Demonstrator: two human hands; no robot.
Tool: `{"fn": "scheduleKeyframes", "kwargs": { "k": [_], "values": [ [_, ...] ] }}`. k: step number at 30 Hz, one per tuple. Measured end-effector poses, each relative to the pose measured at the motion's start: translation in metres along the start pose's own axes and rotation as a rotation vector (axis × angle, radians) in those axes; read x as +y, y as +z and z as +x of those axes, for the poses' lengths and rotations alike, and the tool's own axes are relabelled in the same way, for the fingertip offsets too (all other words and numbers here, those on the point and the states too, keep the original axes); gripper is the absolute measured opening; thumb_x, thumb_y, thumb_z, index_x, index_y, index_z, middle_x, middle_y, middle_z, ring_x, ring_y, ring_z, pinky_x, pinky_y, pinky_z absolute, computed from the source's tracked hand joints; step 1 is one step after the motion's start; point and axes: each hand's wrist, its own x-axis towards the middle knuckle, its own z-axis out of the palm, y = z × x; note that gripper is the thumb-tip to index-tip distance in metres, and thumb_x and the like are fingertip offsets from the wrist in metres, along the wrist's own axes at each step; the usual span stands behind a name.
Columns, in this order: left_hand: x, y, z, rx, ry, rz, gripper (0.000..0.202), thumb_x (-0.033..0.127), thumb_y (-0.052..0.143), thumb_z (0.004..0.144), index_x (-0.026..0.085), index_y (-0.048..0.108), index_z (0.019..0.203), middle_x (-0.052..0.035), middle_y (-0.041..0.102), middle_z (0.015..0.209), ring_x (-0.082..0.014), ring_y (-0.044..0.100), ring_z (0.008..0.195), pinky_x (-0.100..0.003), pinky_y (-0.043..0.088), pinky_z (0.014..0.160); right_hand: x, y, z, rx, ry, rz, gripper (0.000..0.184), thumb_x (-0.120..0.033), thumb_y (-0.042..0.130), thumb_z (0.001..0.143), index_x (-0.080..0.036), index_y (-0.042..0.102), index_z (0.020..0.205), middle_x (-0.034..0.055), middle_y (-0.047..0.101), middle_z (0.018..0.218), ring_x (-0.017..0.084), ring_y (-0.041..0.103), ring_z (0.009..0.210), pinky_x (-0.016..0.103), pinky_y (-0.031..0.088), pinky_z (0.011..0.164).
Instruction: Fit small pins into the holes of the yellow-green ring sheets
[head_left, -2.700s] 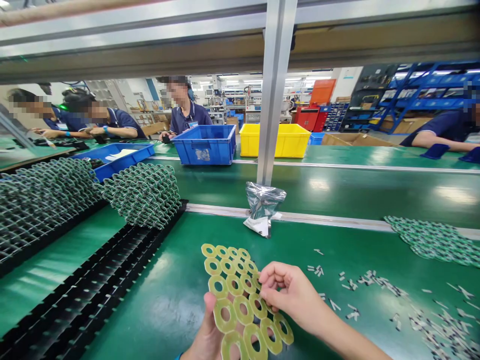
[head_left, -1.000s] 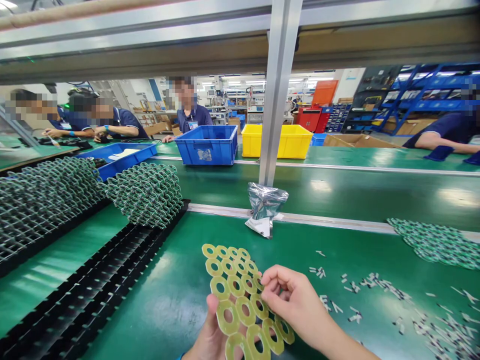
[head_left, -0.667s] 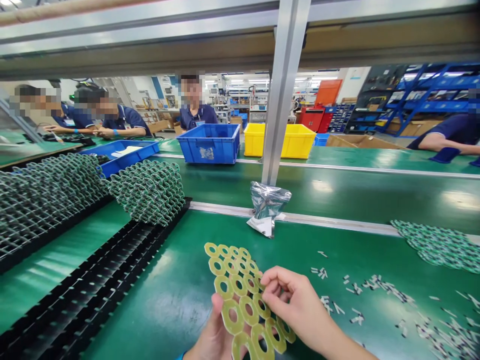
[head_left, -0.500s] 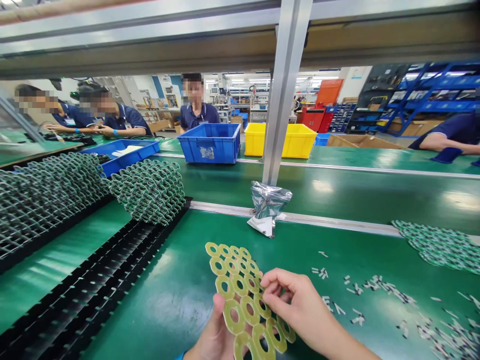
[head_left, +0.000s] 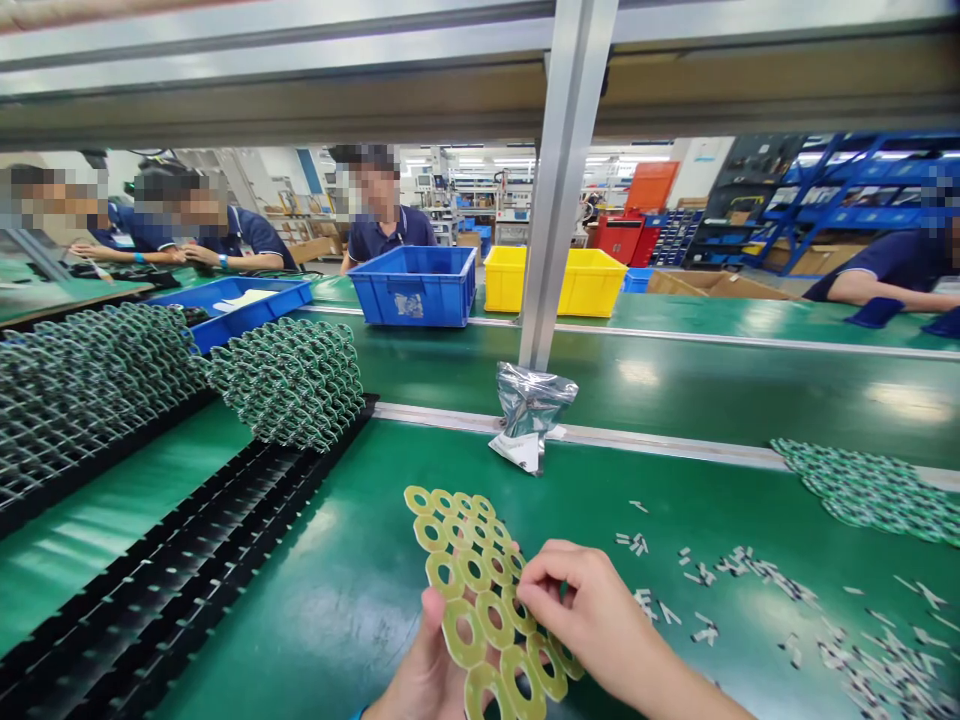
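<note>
The left hand [head_left: 417, 680] grips the yellow-green panel of joined flat rings [head_left: 469, 575] at its lower left edge. The thumb lies across the front face; the fingers behind the panel are hidden. The right hand [head_left: 592, 615] closes thumb and forefinger on a ring at the right edge of the panel, with the remaining fingers curled in. The panel is held tilted above the near part of the glossy green worktop [head_left: 352, 580], low in the middle of the view.

Open room: bare worktop surrounds the panel on its left and far sides. To the left, black slotted plastic trays [head_left: 172, 590] run diagonally away from the near edge. At their far end, green ring-shaped circuit boards [head_left: 289, 380] stand packed on edge. To the right, small pale offcuts [head_left: 750, 575] lie scattered, and beyond them is a flat pile of green boards [head_left: 870, 485]. A crumpled silver foil bag [head_left: 525, 415] stands against the metal rail [head_left: 660, 445] at the far edge of the worktop, at the foot of an aluminium upright post [head_left: 559, 200].

Hidden or cut off: the bottom frame edge cuts off the lowest rings and the left wrist. The right hand covers the lower right rings. The component detail on the green boards cannot be resolved.
</note>
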Motion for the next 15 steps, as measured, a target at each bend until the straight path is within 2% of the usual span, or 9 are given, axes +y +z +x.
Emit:
{"fn": "scheduleKeyframes", "kwargs": {
  "k": [5,8,10,12,13,15],
  "values": [
    [0.001,0.004,0.001,0.099,0.004,-0.002,0.065,0.062,0.054,0.064,0.024,0.052,0.116,-0.0061,0.058,0.115,-0.0266,0.038,0.120,-0.040,0.018,0.106,0.000,0.008,-0.003,0.013,0.004,-0.014,0.017,-0.015,0.052,0.074,-0.018,0.063,0.062,-0.0015,0.056,0.062,0.009,0.050,0.055,0.019,0.034,0.051],
    [0.003,0.007,0.001,0.118,0.004,-0.010,0.064,0.062,0.056,0.062,0.025,0.054,0.114,-0.0056,0.057,0.117,-0.0272,0.039,0.120,-0.041,0.017,0.106,-0.002,0.002,-0.001,-0.001,-0.006,-0.006,0.015,-0.017,0.053,0.074,-0.019,0.064,0.065,-0.0014,0.058,0.065,0.009,0.050,0.055,0.019,0.036,0.052],
    [0.005,0.009,0.000,0.122,0.005,-0.023,0.062,0.061,0.056,0.062,0.026,0.055,0.113,-0.0046,0.056,0.119,-0.0266,0.040,0.120,-0.040,0.017,0.106,0.001,-0.014,0.004,-0.006,-0.028,-0.002,0.010,-0.019,0.055,0.074,-0.020,0.065,0.072,-0.0006,0.061,0.072,0.010,0.053,0.061,0.019,0.038,0.055],
    [0.006,0.009,-0.001,0.126,0.003,-0.037,0.061,0.062,0.055,0.061,0.027,0.056,0.111,-0.0039,0.056,0.119,-0.0262,0.042,0.118,-0.040,0.019,0.106,0.011,-0.039,0.011,0.035,-0.025,-0.071,0.011,-0.021,0.055,0.074,-0.021,0.065,0.079,0.0004,0.063,0.080,0.012,0.056,0.069,0.021,0.040,0.061],
    [0.007,0.010,-0.001,0.125,-0.001,-0.044,0.061,0.062,0.055,0.061,0.028,0.056,0.111,-0.0041,0.056,0.119,-0.0262,0.043,0.117,-0.041,0.020,0.106,0.018,-0.052,0.015,0.080,-0.003,-0.162,0.011,-0.021,0.054,0.075,-0.021,0.065,0.078,0.0007,0.064,0.080,0.013,0.056,0.073,0.022,0.040,0.063],
    [0.008,0.010,-0.001,0.122,-0.013,-0.052,0.061,0.062,0.056,0.061,0.027,0.056,0.111,-0.0045,0.056,0.119,-0.0264,0.045,0.116,-0.042,0.021,0.105,0.036,-0.076,0.020,0.037,0.114,-0.392,0.013,-0.015,0.052,0.073,-0.020,0.064,0.070,0.0000,0.064,0.076,0.013,0.056,0.068,0.022,0.038,0.059]
  ]
}}
